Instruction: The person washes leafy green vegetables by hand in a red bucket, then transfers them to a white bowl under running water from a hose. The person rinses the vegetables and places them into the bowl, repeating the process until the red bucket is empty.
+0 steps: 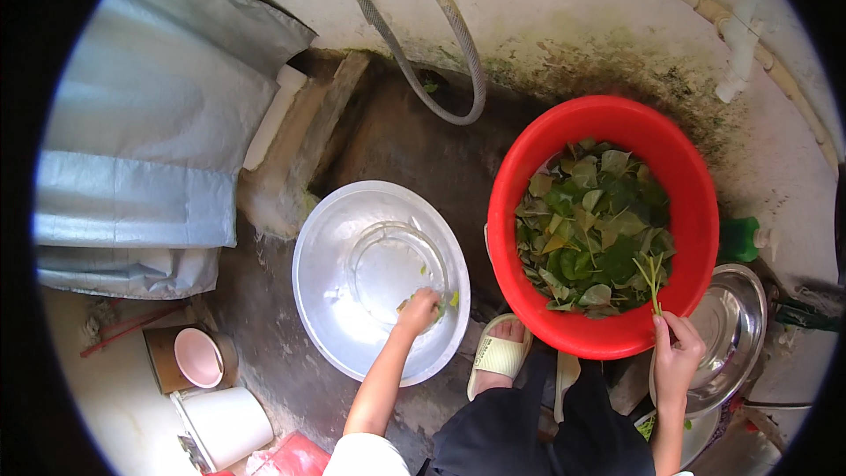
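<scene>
My left hand [419, 309] reaches down into a wide silver metal basin [328, 300], closed near its bottom. Green and yellowish leaf scraps show at the edges of the fist; its fingertips are hidden. A few more leaf bits [454, 299] lie beside it in the basin. Over the near right rim of a large red tub [608, 110], my right hand [677, 351] pinches a small bunch of thin green stems [652, 278] between thumb and fingers. The stems point up and away over the tub. Heaped inside the tub are many green leaves [586, 238].
Right of the tub stand a green bottle [738, 239] and a shiny metal bowl [749, 317]. A grey hose [467, 35] hangs from the wall behind. At left are a silvery curtain [159, 106], a pink bowl [198, 358] and a white bucket [231, 427]. My slippered foot [499, 357] is between basin and tub.
</scene>
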A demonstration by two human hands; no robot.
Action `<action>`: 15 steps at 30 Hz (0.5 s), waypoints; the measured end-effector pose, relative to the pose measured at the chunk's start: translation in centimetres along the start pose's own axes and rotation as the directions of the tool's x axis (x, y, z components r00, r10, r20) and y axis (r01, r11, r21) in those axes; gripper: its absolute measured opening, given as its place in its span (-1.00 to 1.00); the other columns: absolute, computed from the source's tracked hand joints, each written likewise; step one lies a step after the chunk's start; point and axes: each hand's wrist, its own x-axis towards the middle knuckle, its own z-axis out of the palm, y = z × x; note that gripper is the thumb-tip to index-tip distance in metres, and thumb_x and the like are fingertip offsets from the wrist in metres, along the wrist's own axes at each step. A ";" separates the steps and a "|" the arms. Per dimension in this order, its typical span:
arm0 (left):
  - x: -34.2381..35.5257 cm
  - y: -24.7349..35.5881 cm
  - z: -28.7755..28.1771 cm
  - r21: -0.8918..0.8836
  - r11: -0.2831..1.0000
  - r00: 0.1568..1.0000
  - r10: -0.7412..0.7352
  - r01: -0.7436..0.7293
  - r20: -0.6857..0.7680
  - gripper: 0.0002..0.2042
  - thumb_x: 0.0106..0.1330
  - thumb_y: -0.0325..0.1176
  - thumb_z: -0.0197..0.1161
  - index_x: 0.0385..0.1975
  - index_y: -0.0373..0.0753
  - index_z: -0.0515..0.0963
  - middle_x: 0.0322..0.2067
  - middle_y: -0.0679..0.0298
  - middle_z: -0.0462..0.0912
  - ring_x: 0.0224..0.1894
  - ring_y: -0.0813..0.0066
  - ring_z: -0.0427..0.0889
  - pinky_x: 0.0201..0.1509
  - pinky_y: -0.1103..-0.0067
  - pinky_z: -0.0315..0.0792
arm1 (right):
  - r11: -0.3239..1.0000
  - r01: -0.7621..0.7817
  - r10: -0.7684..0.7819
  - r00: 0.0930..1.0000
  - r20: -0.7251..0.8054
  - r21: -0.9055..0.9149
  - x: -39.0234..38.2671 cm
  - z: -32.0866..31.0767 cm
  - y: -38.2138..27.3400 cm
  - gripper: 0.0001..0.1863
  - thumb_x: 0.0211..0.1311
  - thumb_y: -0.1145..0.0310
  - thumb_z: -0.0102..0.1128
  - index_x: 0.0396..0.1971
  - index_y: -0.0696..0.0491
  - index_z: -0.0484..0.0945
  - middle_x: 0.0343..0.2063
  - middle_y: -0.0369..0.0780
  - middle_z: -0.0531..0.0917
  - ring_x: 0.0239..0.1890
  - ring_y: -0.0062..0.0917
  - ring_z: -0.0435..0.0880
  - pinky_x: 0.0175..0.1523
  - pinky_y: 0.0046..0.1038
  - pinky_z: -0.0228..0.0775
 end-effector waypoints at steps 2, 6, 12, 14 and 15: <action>1.0 1.2 -2.2 -0.217 0.971 0.984 -0.128 0.098 -0.127 -0.85 -0.17 -0.57 0.16 -0.52 -0.33 0.45 -0.45 0.09 0.46 -0.31 0.10 0.42 -0.18 0.40 0.34 | 1.000 0.023 -0.022 0.998 -0.064 0.011 -0.2 -0.5 0.7 -0.88 -0.02 0.56 0.16 -0.47 0.30 0.52 -0.63 -0.16 0.51 -0.60 -0.54 0.45 -0.46 -0.59 0.26; 5.2 9.1 -9.2 -0.372 0.928 0.849 -0.173 -0.030 -0.500 -0.88 -0.10 -0.62 0.18 -0.52 -0.34 0.45 -0.46 0.12 0.50 -0.40 0.31 0.52 -0.30 0.55 0.39 | 0.996 -0.066 0.071 0.995 -0.072 0.062 -0.9 -2.7 3.4 -0.90 -0.01 0.56 0.16 -0.47 0.30 0.53 -0.63 -0.20 0.51 -0.61 -0.61 0.46 -0.49 -0.63 0.29; 11.9 23.7 -13.9 -0.334 0.781 0.772 0.276 -0.528 -0.573 -0.72 -0.08 -0.55 0.24 -0.29 -0.33 0.46 -0.22 0.12 0.47 -0.28 0.35 0.51 -0.15 0.52 0.39 | 0.790 -0.396 0.365 0.917 0.159 0.469 -2.7 -6.7 5.1 -0.88 0.04 0.55 0.11 -0.47 0.32 0.54 -0.57 -0.19 0.57 -0.56 -0.62 0.55 -0.44 -0.66 0.40; 13.4 28.5 -13.4 -0.317 0.802 0.854 0.416 -0.506 -0.312 -0.49 -0.07 -0.47 0.29 -0.03 -0.27 0.35 0.02 0.04 0.30 -0.21 0.24 0.50 -0.09 0.47 0.38 | 0.829 -0.427 0.358 0.902 0.244 0.362 -3.8 -10.3 6.3 -0.87 0.00 0.53 0.11 -0.49 0.28 0.57 -0.60 -0.17 0.59 -0.58 -0.60 0.56 -0.42 -0.64 0.40; 13.6 29.8 -13.3 -0.339 0.839 0.905 0.394 -0.426 -0.161 -0.41 -0.07 -0.43 0.30 0.04 -0.24 0.27 0.09 0.04 0.19 -0.16 0.20 0.49 -0.04 0.46 0.36 | 0.838 -0.428 0.358 0.899 0.252 0.338 -5.0 -12.5 7.7 -0.87 -0.06 0.51 0.13 -0.52 0.26 0.58 -0.63 -0.16 0.60 -0.59 -0.57 0.57 -0.39 -0.61 0.40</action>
